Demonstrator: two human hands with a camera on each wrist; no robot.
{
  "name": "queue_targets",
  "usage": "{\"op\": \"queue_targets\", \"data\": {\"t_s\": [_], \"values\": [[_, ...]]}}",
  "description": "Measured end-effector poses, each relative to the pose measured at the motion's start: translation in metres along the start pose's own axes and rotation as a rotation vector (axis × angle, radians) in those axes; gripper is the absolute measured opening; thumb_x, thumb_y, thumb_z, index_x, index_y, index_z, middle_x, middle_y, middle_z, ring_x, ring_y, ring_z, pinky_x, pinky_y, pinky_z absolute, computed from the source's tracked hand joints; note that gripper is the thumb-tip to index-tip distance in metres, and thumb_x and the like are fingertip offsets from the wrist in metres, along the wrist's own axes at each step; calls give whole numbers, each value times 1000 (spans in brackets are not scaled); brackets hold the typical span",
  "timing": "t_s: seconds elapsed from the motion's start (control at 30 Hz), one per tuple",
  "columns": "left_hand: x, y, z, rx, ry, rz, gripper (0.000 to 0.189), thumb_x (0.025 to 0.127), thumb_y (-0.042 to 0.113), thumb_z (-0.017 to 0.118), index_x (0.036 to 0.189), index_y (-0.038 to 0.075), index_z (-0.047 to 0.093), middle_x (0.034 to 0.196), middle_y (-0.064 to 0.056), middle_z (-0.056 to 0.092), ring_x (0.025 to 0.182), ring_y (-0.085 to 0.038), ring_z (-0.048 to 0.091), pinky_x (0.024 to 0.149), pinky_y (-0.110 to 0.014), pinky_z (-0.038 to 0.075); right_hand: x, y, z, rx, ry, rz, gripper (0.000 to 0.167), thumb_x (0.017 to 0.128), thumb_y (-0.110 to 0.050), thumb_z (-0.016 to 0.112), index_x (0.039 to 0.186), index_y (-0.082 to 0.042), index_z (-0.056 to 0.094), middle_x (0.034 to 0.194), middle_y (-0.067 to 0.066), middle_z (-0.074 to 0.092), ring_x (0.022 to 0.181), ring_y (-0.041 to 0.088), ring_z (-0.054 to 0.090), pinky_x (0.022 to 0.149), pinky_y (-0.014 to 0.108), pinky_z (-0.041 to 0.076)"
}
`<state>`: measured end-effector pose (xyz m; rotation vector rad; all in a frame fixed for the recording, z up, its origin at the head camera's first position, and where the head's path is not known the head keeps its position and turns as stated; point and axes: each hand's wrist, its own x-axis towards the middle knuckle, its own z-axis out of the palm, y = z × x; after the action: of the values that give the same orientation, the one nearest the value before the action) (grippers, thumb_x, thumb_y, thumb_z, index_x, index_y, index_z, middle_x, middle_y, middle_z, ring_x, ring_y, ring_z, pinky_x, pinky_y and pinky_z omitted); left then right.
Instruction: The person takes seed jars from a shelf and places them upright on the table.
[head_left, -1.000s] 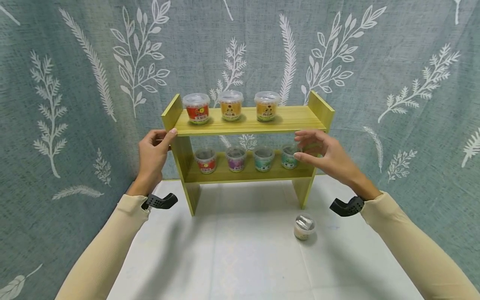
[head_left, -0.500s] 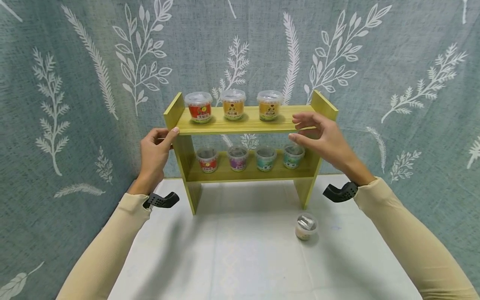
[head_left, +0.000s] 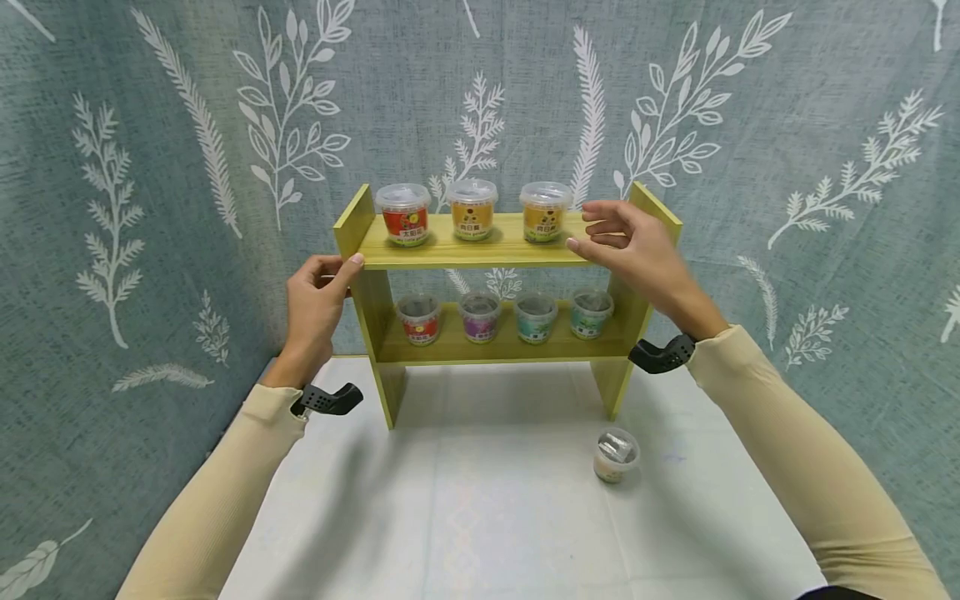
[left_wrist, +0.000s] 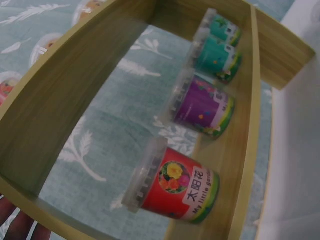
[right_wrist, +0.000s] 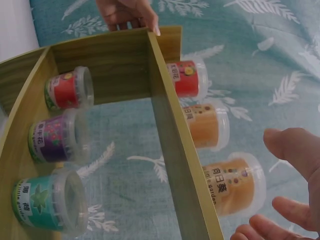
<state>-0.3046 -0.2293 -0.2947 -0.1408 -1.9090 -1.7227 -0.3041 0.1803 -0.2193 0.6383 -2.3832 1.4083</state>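
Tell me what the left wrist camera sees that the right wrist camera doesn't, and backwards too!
Only the left wrist view shows the far green cup in the lower row.

Only the right wrist view shows the right hand.

Both show some of the left hand, the rack, the lower red cup, the purple cup, the nearer green cup and parts of the three upper cups.

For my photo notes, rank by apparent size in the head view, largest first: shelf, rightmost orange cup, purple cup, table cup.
1. Shelf
2. Rightmost orange cup
3. Purple cup and table cup: look alike, unranked
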Motion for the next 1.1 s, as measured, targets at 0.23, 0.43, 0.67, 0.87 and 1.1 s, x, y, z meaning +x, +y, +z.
{"op": "queue_targets", "data": {"t_s": [0.23,0.43,0.67,0.87,1.1], "values": [[0,1,0,1,-5,-5,31,95,40,76,107,13,69,100,3,62,91,-13,58,86,-33,50,16,-2,2,-63,4,34,74,90,-43,80,151,-13,51,145,10,56,129,27,57,107,45,47],[-1,1,-2,-7,0,3,29,95,39,75,107,13,69,98,3,62,91,-13,58,85,-33,50,26,-3,7,-42,-13,55,76,90,-44,80,153,-15,48,147,9,55,130,27,55,106,45,48],[-1,0,-4,-14,4,-3,25,95,38,76,104,15,68,97,3,62,90,-13,58,85,-33,50,36,-6,13,-48,-21,93,82,89,-50,78,156,-18,44,150,7,51,132,24,53,105,45,48],[-2,0,-6,-23,13,-7,24,95,37,76,103,15,68,97,3,62,90,-13,58,82,-30,49,47,-10,18,-44,-40,119,88,88,-56,77,158,-18,41,150,9,48,131,24,53,104,44,48],[-1,2,-2,-21,-5,-8,27,95,38,76,105,14,68,97,2,63,90,-13,58,83,-32,50,53,-8,21,32,-42,144,90,89,-50,78,159,-13,37,146,13,47,132,25,53,106,44,46]]}}
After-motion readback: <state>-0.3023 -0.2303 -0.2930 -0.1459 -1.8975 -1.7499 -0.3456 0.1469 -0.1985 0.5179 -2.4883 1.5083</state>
